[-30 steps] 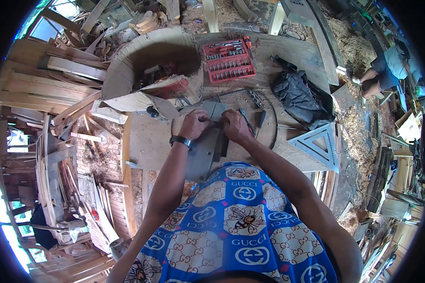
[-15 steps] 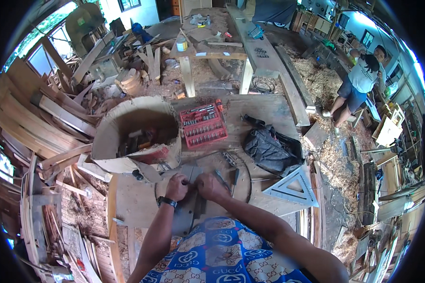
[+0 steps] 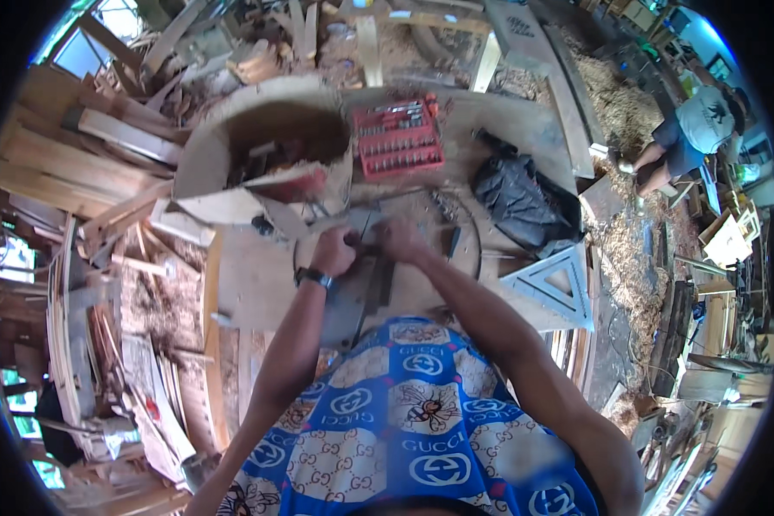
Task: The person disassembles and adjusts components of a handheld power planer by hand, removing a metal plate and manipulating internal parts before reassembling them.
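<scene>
Over the near part of the wooden workbench (image 3: 249,279), my left hand (image 3: 334,251), with a dark wristwatch on its wrist, is closed in a fist. My right hand (image 3: 399,238) is also closed, right beside it, and slightly blurred. Whatever the fingers pinch between them is too small and dark to make out. Below both hands lies a dark grey flat metal piece (image 3: 378,288) reaching toward my shirt. A thin dark cable (image 3: 478,232) curves around this spot, and a small dark tool (image 3: 452,241) rests to the right of my right hand.
A cut-down cardboard box (image 3: 206,155) of tools stands beyond my left hand. Next to it are a red socket set (image 3: 397,142) and a black bag (image 3: 525,198). A triangular square (image 3: 550,288) sits at the bench's right edge. Farther right, a co-worker (image 3: 701,125) bends over near wood shavings (image 3: 632,310).
The view has tilted downward, so the bench appears higher in the picture. My hands stay close together over the metal piece. The co-worker at the right has bent farther down.
</scene>
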Tool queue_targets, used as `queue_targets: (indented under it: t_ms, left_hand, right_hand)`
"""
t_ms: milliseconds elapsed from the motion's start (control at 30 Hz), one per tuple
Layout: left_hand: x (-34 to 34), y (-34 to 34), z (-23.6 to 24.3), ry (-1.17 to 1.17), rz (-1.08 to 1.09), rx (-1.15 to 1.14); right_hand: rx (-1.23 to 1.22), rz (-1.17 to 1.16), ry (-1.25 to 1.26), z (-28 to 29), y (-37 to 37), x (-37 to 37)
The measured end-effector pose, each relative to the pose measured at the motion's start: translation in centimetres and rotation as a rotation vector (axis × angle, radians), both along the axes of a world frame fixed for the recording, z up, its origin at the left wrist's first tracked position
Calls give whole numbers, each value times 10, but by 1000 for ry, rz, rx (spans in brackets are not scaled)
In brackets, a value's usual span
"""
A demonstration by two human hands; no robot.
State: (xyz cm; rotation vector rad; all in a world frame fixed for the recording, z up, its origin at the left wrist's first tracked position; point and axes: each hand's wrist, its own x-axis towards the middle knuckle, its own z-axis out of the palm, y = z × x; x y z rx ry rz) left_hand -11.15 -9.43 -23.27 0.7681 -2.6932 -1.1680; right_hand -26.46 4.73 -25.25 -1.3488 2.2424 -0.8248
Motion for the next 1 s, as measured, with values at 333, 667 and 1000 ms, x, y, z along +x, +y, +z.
queue_targets:
  t_ms: [333,667,1000]
  left_hand:
    - [11,-1,5,-256,255,103]
    - [-1,5,25,-358,233,230]
    - [17,8,10,-267,355,314]
  right_hand:
    - [212,-179,-49,-33,7,-90]
    - [218,79,-48,-68,-93,-88]
    - [310,375,214,-71,-150,-79]
